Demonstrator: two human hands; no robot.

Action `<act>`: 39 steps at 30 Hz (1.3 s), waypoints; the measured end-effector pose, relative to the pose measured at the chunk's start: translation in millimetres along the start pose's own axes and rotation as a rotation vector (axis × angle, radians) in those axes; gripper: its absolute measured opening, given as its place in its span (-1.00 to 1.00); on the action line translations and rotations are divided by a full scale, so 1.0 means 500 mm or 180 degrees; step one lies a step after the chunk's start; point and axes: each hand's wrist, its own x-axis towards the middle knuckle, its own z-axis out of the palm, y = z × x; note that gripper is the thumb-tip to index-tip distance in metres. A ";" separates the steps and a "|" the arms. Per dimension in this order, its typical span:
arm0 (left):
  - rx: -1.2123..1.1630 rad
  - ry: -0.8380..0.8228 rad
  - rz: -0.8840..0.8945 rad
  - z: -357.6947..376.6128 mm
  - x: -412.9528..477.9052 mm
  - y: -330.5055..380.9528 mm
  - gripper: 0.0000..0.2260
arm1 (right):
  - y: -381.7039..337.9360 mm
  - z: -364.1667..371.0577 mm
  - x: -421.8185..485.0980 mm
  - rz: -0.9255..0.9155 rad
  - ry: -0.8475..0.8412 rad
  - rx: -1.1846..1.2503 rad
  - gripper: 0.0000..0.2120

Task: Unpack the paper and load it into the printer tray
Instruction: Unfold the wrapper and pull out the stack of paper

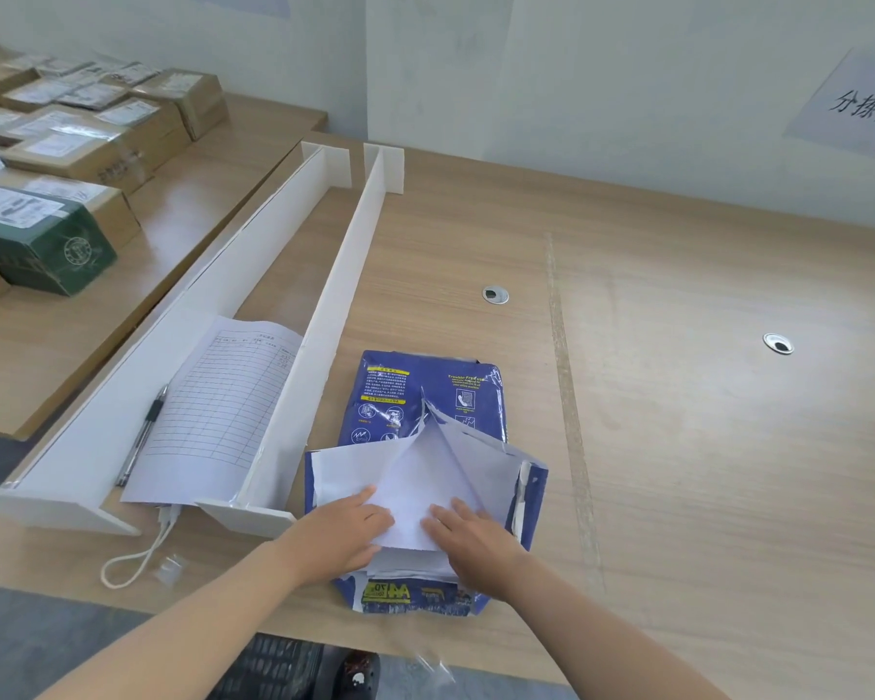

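Paper (415,507) is lying near the front edge of the tabletop (678,396), half out of its torn blue wrapper (415,396), whose white inner flaps are standing up in a peak over the ream. Both hands are resting on the exposed sheets at the near end. The left hand (344,538) is lying with fingers loosely spread and flat on the top sheet, thumb side tucked toward the stack's left edge; the right hand (476,543) is pressing palm-down beside it, fingers together and pointing away from the person. Neither hand is closing around anything yet, so both are open and only touching the paper. To do this step well, the person is probably needing to peel the flaps fully back first, then slide fingers under the whole stack from both sides and lift it square, keeping the edges aligned so no sheets are fanning or creasing. Tugging a few top sheets alone is likely to leave the rest caught in the wrapper. No printer tray is showing anywhere in view. Toward the left edge, white dividers (324,315) are fencing off a printed form (223,406) and a pen (145,431).
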 end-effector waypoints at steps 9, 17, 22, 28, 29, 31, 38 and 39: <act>-0.2687 0.1800 -0.2315 -0.048 0.004 0.026 -0.83 | 0.012 -0.044 -0.004 0.0084 -0.0106 0.0168 -0.51; -0.3603 0.1418 -0.3322 -0.075 0.020 0.013 -0.80 | 0.032 -0.086 -0.038 0.0421 0.0272 0.0680 -0.36; -0.4235 0.1106 -0.3757 -0.096 0.024 0.018 -0.77 | 0.027 -0.114 -0.054 0.0441 0.0568 0.0704 -0.37; -0.5246 0.0498 -0.3840 -0.112 0.016 0.055 -0.73 | 0.016 -0.154 -0.086 0.0261 0.0860 0.0680 -0.39; -0.5549 0.0487 -0.3800 -0.111 0.016 0.059 -0.72 | 0.016 -0.162 -0.093 0.0236 0.0874 0.0652 -0.39; -0.6111 0.0620 -0.3719 -0.111 0.015 0.066 -0.67 | 0.016 -0.180 -0.111 0.0174 0.0843 0.0556 -0.39; -0.6628 0.1277 -0.3509 -0.126 0.025 0.076 -0.62 | 0.038 -0.255 -0.186 -0.0083 0.0670 0.0623 -0.39; -0.6646 0.1234 -0.3477 -0.131 0.030 0.079 -0.66 | 0.041 -0.263 -0.196 -0.0106 0.0699 0.0629 -0.41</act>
